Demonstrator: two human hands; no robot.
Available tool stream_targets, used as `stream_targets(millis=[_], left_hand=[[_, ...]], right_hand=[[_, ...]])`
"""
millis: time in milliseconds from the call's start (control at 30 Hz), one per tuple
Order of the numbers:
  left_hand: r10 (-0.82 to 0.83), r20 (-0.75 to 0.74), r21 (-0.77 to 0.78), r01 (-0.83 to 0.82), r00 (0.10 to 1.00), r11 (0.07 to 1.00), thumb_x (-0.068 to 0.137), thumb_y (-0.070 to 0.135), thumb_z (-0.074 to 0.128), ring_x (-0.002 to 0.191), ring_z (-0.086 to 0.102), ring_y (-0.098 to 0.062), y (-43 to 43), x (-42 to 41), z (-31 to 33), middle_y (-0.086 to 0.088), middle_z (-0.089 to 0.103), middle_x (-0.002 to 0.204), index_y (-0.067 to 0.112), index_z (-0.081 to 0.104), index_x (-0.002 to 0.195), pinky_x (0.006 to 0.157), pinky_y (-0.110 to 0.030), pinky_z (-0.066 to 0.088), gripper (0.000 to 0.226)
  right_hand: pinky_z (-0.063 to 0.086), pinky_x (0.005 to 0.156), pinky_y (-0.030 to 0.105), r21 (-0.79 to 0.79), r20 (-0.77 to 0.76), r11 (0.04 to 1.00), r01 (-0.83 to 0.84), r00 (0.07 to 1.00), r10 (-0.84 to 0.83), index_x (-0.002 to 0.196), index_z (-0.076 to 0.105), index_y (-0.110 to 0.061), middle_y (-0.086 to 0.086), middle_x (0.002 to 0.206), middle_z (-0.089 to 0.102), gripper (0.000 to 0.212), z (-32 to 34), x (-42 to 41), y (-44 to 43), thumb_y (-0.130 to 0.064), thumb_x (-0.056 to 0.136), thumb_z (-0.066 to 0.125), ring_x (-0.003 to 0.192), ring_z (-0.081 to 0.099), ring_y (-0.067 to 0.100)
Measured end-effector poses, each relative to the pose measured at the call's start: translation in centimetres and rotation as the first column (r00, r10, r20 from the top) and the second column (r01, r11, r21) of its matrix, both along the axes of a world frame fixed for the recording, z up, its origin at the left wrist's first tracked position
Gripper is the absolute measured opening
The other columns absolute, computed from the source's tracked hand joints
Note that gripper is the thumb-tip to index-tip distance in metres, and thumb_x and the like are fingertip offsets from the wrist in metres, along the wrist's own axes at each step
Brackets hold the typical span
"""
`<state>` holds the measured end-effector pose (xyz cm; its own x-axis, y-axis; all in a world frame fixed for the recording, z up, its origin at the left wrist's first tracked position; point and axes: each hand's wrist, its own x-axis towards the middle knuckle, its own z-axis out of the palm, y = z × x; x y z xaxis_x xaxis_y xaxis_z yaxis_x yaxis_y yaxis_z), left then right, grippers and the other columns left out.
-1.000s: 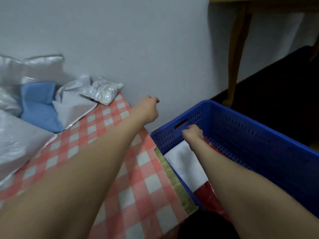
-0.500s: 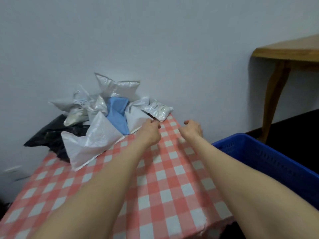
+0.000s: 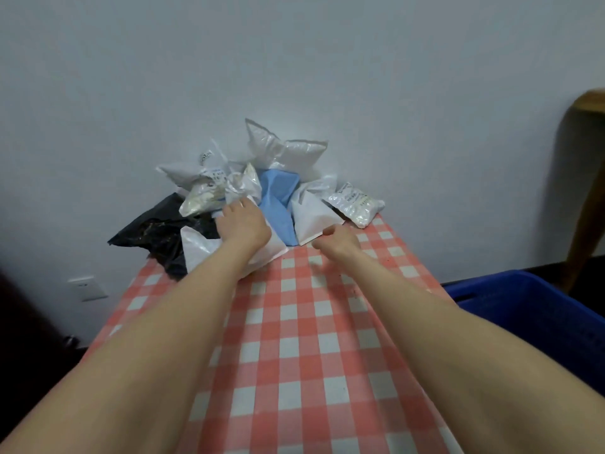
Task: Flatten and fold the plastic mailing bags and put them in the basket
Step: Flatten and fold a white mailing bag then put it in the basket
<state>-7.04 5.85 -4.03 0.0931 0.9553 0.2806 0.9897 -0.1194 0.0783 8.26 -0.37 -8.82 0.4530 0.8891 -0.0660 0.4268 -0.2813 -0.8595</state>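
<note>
A long table is being covered end to end by a red-and-white checked cloth (image 3: 294,339), and its far end is being met by a plain pale wall (image 3: 294,60). The plastic mailing bags are lying there in a loose heap. A black bag (image 3: 154,234) is at the left and a blue bag (image 3: 278,198) in the middle. A puffy translucent white bag (image 3: 284,152) is being propped by the wall behind, and a small bubble-lined packet (image 3: 355,204) is lying at the right edge of the cloth.

The left hand (image 3: 244,224) is being laid, fingers straight and released, on a large white bag (image 3: 199,250) at the front of the heap; nothing is being gripped by it. The right hand (image 3: 339,244) is being held just above the cloth, its fingers loosely curled and empty, just beside the near corner of a smaller white bag (image 3: 309,214) — whether that corner is being touched cannot be told.

A blue plastic basket (image 3: 523,309) is standing low at the right, beside the table and apart from the heap. A white wall socket (image 3: 86,287) is showing low at the left, and a wooden furniture leg (image 3: 586,208) at the far right.
</note>
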Motion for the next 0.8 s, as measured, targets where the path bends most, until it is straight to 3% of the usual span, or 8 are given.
stream_targets(millis=[33, 100, 267, 400, 500, 633, 700, 800], left_hand=[[0.053, 0.017, -0.055, -0.052, 0.998, 0.997, 0.089, 0.033, 0.056, 0.133, 0.034, -0.033, 0.6, -0.7, 0.0, -0.018, 0.036, 0.145, 0.001, 0.027, 0.141, 0.105, -0.043, 0.031, 0.067], [0.126, 0.033, -0.173, -0.118, 0.992, 0.978, 0.088, 0.045, 0.055, 0.134, 0.034, -0.035, 1.8, -1.8, -0.1, -0.017, 0.033, 0.148, 0.001, 0.019, 0.146, 0.109, -0.047, 0.027, 0.081], [0.059, -0.068, -0.154, -0.069, 0.996, 0.986, 0.084, 0.043, 0.056, 0.121, 0.049, -0.031, 1.9, -1.6, -0.4, -0.008, 0.054, 0.127, 0.012, 0.048, 0.128, 0.106, -0.050, 0.030, 0.055], [-0.061, -0.109, -0.077, 0.052, 0.992, 0.996, 0.086, 0.039, 0.059, 0.109, 0.056, -0.026, -0.1, -0.2, 1.1, -0.004, 0.060, 0.115, 0.018, 0.055, 0.115, 0.086, -0.035, 0.040, 0.036], [-0.162, -0.034, -0.068, 0.159, 0.986, 0.985, 0.087, 0.038, 0.061, 0.101, 0.059, -0.027, -1.5, 1.4, 2.3, -0.006, 0.061, 0.107, 0.014, 0.058, 0.104, 0.073, -0.032, 0.042, 0.030], [-0.379, 0.130, -0.217, 0.400, 0.916, 0.891, 0.088, 0.029, 0.062, 0.080, 0.055, -0.025, -3.6, 3.8, 3.2, -0.004, 0.056, 0.080, 0.014, 0.053, 0.071, 0.068, -0.029, 0.039, 0.025], [-0.467, 0.184, -0.267, 0.501, 0.865, 0.823, 0.089, 0.025, 0.062, 0.074, 0.049, -0.018, -5.2, 5.1, 3.4, 0.001, 0.051, 0.070, 0.016, 0.054, 0.071, 0.066, -0.026, 0.036, 0.022], [-0.560, 0.205, -0.261, 0.597, 0.802, 0.759, 0.088, 0.026, 0.064, 0.073, 0.047, -0.020, -7.1, 7.1, 3.0, 0.003, 0.049, 0.066, 0.017, 0.049, 0.064, 0.056, -0.023, 0.033, 0.029]], right_hand=[[0.046, 0.077, 0.031, 0.005, 0.009, 1.000, -0.007, 1.000, 0.007, 0.083, 0.061, -0.022, 0.002, 0.088, 0.060, 0.003, -0.2, -0.2, 0.0, -0.020, 0.080, 0.063, 0.091, 0.057, 0.023], [0.040, 0.071, 0.030, -0.002, -0.050, 1.000, -0.013, 0.999, 0.013, 0.071, 0.049, -0.024, -0.002, 0.078, 0.052, 0.018, -1.1, 0.1, 0.1, -0.020, 0.081, 0.064, 0.085, 0.051, 0.022], [0.045, 0.080, 0.033, -0.059, -0.125, 0.998, -0.006, 0.992, -0.002, 0.126, 0.050, -0.012, 0.006, 0.117, 0.056, 0.042, -2.1, 1.4, -0.6, -0.022, 0.087, 0.062, 0.103, 0.057, 0.025], [0.045, 0.080, 0.032, -0.062, -0.150, 0.998, -0.025, 0.989, 0.016, 0.137, 0.043, -0.011, 0.008, 0.129, 0.052, 0.054, -1.5, 1.7, -1.5, -0.026, 0.089, 0.062, 0.097, 0.055, 0.021], [0.045, 0.098, 0.036, 0.041, -0.181, 0.999, -0.006, 0.983, 0.014, 0.140, 0.041, -0.010, 0.006, 0.140, 0.048, 0.064, -1.2, 2.3, -2.4, -0.032, 0.086, 0.067, 0.120, 0.052, 0.023], [0.040, 0.104, 0.032, 0.253, -0.196, 0.966, 0.055, 0.981, -0.004, 0.142, 0.040, -0.016, 0.002, 0.136, 0.048, 0.071, 0.7, 3.8, -4.9, -0.046, 0.084, 0.068, 0.124, 0.049, 0.020], [0.039, 0.102, 0.030, 0.266, -0.188, 0.964, 0.003, 0.981, 0.049, 0.138, 0.046, -0.022, -0.004, 0.124, 0.051, 0.068, 1.8, 4.7, -6.5, -0.053, 0.082, 0.067, 0.119, 0.051, 0.015], [0.051, 0.088, 0.034, 0.258, -0.208, 0.966, 0.006, 0.977, 0.050, 0.098, 0.068, -0.015, -0.002, 0.095, 0.065, 0.031, 2.4, 5.8, -8.0, -0.043, 0.084, 0.067, 0.097, 0.064, 0.021]])
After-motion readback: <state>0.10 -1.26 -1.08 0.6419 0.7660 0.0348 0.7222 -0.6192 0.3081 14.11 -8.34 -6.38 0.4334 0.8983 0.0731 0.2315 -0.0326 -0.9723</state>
